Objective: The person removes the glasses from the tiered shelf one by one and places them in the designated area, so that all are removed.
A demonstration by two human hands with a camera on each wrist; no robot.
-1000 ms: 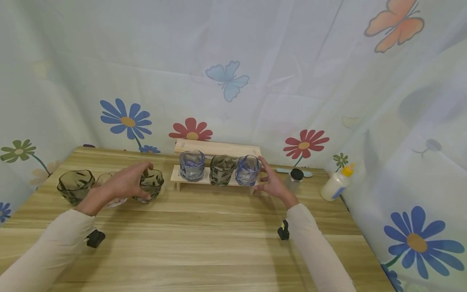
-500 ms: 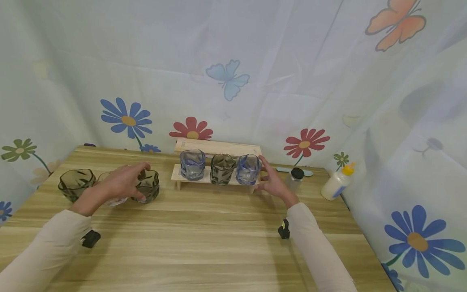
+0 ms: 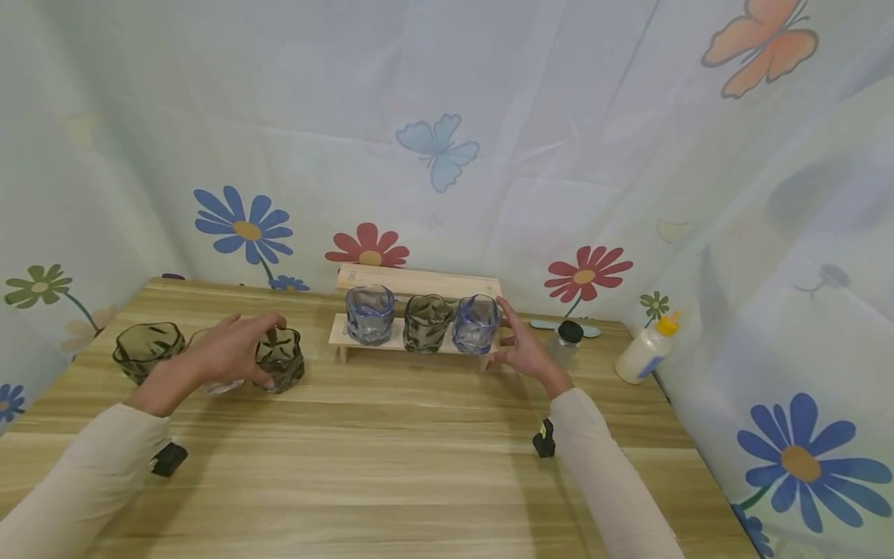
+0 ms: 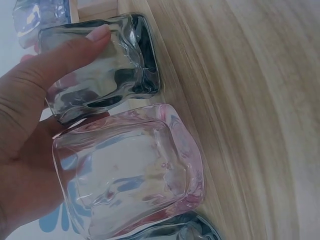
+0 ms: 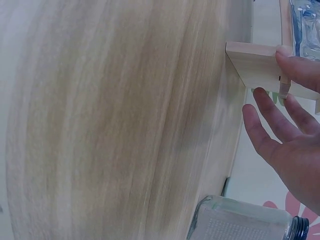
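Note:
My left hand (image 3: 226,353) grips a smoky grey glass (image 3: 281,361) on the table, thumb on the near side. In the left wrist view the thumb lies across the smoky glass (image 4: 100,65); the other fingers are partly hidden behind. Beside it stands a clear pinkish glass (image 4: 130,175), mostly covered by the hand in the head view. My right hand (image 3: 524,353) is at the right end of a two-step wooden rack (image 3: 419,281), near a blue glass (image 3: 476,326). Its thumb touches the rack end (image 5: 255,52), and several fingers are spread loosely.
On the rack's lower step also stand another blue glass (image 3: 370,317) and a smoky glass (image 3: 426,324). A larger smoky glass (image 3: 143,353) is far left. To the right are a black-lidded jar (image 3: 564,345), a pale blue flat tool (image 3: 590,331) and a glue bottle (image 3: 642,353).
My left hand has shifted slightly to the left, and the smoky glass has moved a little left with it, away from the rack. The right hand and rack look unchanged.

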